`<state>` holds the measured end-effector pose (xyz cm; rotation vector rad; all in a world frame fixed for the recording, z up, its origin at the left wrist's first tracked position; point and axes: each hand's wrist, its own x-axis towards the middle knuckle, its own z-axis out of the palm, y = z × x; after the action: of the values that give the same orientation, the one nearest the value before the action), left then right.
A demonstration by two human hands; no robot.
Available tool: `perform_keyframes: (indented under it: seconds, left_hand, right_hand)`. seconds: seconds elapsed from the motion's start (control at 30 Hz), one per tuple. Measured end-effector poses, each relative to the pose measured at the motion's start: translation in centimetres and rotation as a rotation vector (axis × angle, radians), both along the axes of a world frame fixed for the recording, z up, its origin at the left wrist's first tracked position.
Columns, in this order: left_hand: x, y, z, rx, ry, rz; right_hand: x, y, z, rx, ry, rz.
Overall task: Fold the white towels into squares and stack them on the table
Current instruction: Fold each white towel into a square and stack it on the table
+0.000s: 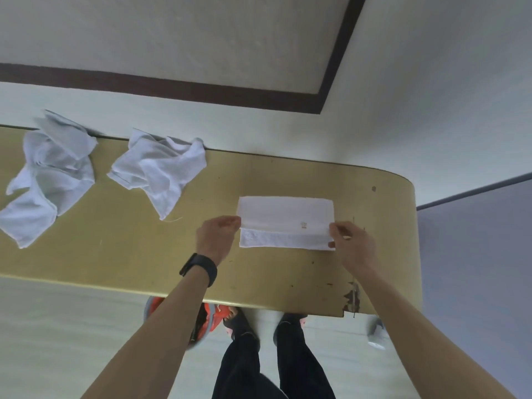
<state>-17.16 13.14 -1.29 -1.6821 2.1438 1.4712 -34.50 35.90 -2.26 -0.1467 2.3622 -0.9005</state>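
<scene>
On the tan, scuffed laminate table [144,254], toward its rounded right end, lies a white terry towel [285,210] partly folded into a long rectangle. Its long axis runs left to right, roughly along the table's near edge, and its short ends point to the table's two ends. A smoother upper flap with a small tan mark covers the far part of the towel, leaving a narrow strip bare on the side toward the table's near edge. The left hand [218,236] is at the towel's left end, fingers curled and pinching the flap's free edge at its corner. The right hand [352,246] pinches the same edge at the right corner between thumb and fingertips. Each hand therefore stands at one end of the long axis, the cloth stretched between them, and neither is clearly nearer to it. The coming move seems to depend on drawing that edge evenly toward the table's near edge to cover the strip, then folding across the long axis to make a square. One crumpled white towel [161,168] sits by the table's far edge, another crumpled white towel [49,174] near its left end, both unfolded; no stack is visible yet.
</scene>
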Motion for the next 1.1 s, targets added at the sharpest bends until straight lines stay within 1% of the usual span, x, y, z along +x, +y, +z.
perform_keyframes:
  seconds: [0.1, 0.23, 0.47, 0.7, 0.9, 1.1]
  left_hand:
    - [0.8, 1.0, -1.6, 0.05, -0.034, 0.064]
    - [0.8, 1.9, -3.1, 0.08, -0.089, 0.152]
    - [0.6, 3.0, -3.6, 0.087, -0.173, 0.187]
    - [0.8, 3.4, -4.4, 0.083, -0.22, 0.161]
    - [1.0, 3.9, -4.8, 0.049, -0.201, 0.165]
    - [0.8, 4.3, -5.3, -0.003, -0.229, 0.151]
  right_hand:
    - [0.5, 0.5, -1.5, 0.027, -0.028, -0.061]
    - [0.5, 0.7, -2.1, 0.111, -0.022, -0.074]
    - [0.8, 1.0, -2.9, 0.158, 0.001, -0.088]
    - [1.6, 1.4, -3.4, 0.102, 0.018, -0.123]
    - [3.1, 2.4, -4.3, 0.045, 0.024, -0.143]
    - [4.7, 4.0, -5.5, -0.065, 0.155, -0.065]
